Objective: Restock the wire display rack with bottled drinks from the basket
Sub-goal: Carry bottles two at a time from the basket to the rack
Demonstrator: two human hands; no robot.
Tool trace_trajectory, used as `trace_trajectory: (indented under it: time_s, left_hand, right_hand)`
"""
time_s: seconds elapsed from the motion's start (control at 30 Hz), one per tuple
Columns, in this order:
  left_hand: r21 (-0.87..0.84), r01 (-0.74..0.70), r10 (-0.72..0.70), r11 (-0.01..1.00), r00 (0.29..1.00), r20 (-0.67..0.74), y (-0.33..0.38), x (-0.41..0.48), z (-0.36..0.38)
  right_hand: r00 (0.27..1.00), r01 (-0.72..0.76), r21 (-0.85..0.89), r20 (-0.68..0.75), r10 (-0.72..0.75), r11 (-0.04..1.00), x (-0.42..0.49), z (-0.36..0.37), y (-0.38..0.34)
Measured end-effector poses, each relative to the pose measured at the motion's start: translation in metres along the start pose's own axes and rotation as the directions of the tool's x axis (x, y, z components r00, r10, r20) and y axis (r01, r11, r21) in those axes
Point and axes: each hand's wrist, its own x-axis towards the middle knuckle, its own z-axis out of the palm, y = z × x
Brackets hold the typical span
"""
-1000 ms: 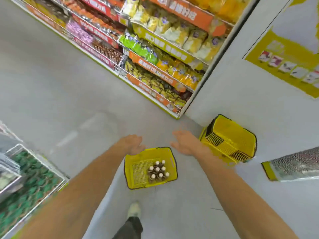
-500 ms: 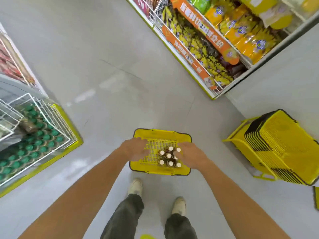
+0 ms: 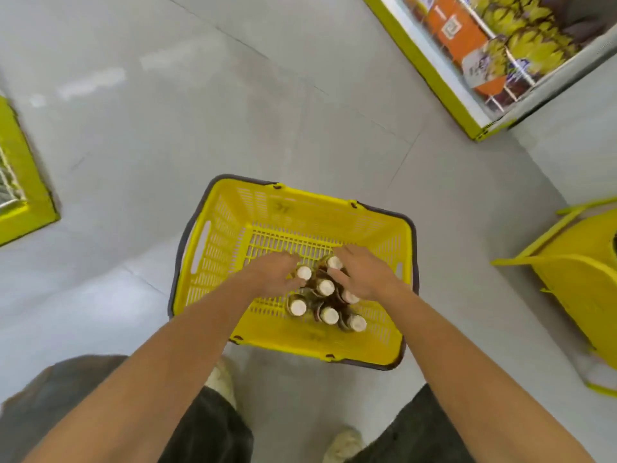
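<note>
Head view, from our left across: well out beyond our left hand sits the wire rack (image 3: 11,192) in its yellow base. Our left hand (image 3: 272,275) curls around the left bottle (image 3: 303,272), one of the white-capped bottles (image 3: 325,289) standing clustered between and just below both hands, inside the yellow basket (image 3: 213,212). Our right hand (image 3: 365,279) closes finger and thumb about the right bottle (image 3: 334,262). Well beyond our right hand stand stacked baskets (image 3: 574,279).
</note>
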Motion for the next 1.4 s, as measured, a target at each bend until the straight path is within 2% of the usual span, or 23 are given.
trace_trajectory:
  time_s: [0.13, 0.2, 0.27, 0.4, 0.5, 0.63, 0.77, 0.9, 1.0, 1.17, 1.27, 1.4]
  left_hand:
    - [-0.081, -0.126, 0.103, 0.989, 0.966, -0.239, -0.013, 0.030, 0.040]
    - [-0.157, -0.155, 0.084, 0.975, 0.920, -0.384, -0.013, 0.038, 0.048]
    - [-0.298, -0.163, 0.004, 0.941, 0.882, -0.472, -0.014, 0.044, 0.046]
    - [-0.419, -0.184, -0.030, 0.889, 0.891, -0.453, -0.004, 0.024, 0.005]
    - [-0.503, -0.195, -0.062, 0.842, 0.891, -0.449, 0.017, -0.032, -0.066]
    - [-0.563, -0.254, -0.091, 0.787, 0.854, -0.512, 0.068, -0.154, -0.202]
    - [-0.542, -0.333, -0.099, 0.771, 0.779, -0.619, 0.125, -0.313, -0.352]
    - [-0.505, -0.356, -0.165, 0.787, 0.667, -0.727, 0.180, -0.484, -0.470]
    - [-0.461, -0.383, -0.192, 0.801, 0.565, -0.803, 0.203, -0.584, -0.520]
    - [-0.471, -0.382, -0.325, 0.795, 0.386, -0.863, 0.199, -0.743, -0.534]
    - [-0.515, -0.402, -0.401, 0.757, 0.336, -0.852, 0.171, -0.814, -0.514]
    - [-0.514, -0.353, -0.436, 0.782, 0.280, -0.856, 0.125, -0.919, -0.474]
  right_hand:
    - [0.995, 0.067, -0.012, -0.078, -0.068, 0.998, 0.033, 0.031, 0.013]
    - [0.986, 0.085, 0.027, -0.143, -0.080, 0.996, 0.046, 0.038, 0.018]
    - [0.979, 0.087, 0.092, -0.194, -0.068, 0.992, 0.055, 0.037, 0.020]
    - [0.956, 0.103, 0.240, -0.291, -0.030, 0.965, 0.041, -0.001, 0.010]
    - [0.926, 0.123, 0.356, -0.378, 0.022, 0.926, -0.002, -0.075, -0.021]
    - [0.894, 0.205, 0.435, -0.449, 0.014, 0.877, -0.090, -0.222, -0.101]
    - [0.843, 0.393, 0.454, -0.525, -0.117, 0.800, -0.200, -0.394, -0.206]
    - [0.750, 0.544, 0.322, -0.601, -0.277, 0.775, -0.306, -0.541, -0.310]
    - [0.672, 0.647, 0.241, -0.629, -0.392, 0.723, -0.358, -0.608, -0.377]
    - [0.498, 0.812, 0.068, -0.598, -0.628, 0.579, -0.439, -0.652, -0.509]
    - [0.427, 0.869, 0.019, -0.532, -0.731, 0.494, -0.461, -0.636, -0.581]
    - [0.356, 0.928, 0.033, -0.371, -0.858, 0.371, -0.485, -0.596, -0.695]
